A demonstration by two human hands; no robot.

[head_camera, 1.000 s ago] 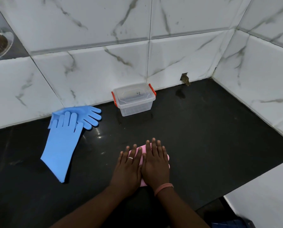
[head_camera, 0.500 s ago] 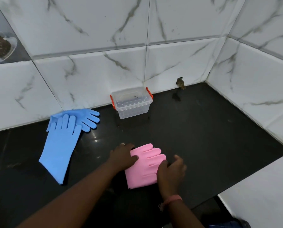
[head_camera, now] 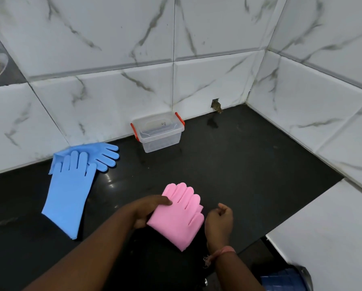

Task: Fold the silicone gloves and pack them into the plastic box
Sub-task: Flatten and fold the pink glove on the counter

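White marble-patterned wall tiles (head_camera: 104,106) were seen behind and to the right of a glossy black countertop (head_camera: 249,164), which met them in a corner. Against the back wall, a clear plastic box (head_camera: 158,134) with red-orange side clips was seen standing upright, its transparent lid seated on top. Just right of it, at the foot of the wall, a small broken hole (head_camera: 216,106) in the tile was visible.

Near the front edge of the counter, a folded pink silicone glove (head_camera: 179,219) was held slightly tilted, its fingers pointing away from the person and its folded edge toward them. It was gripped at its left side by the left hand (head_camera: 148,211), the thumb laid across the top surface and the fingers tucked underneath. The right hand (head_camera: 219,220) was held just beside the glove's right edge, loosely curled, with its fingers apart from the silicone; whether it touched the glove at any point could not be told. A pinkish band (head_camera: 223,251) was worn on the right wrist.

To the left, well apart from the pink glove, two blue silicone gloves (head_camera: 71,185) were seen unfolded, one laid flat with its cuff toward the person and overlapping the other, which lay against the wall with fingers pointing right.
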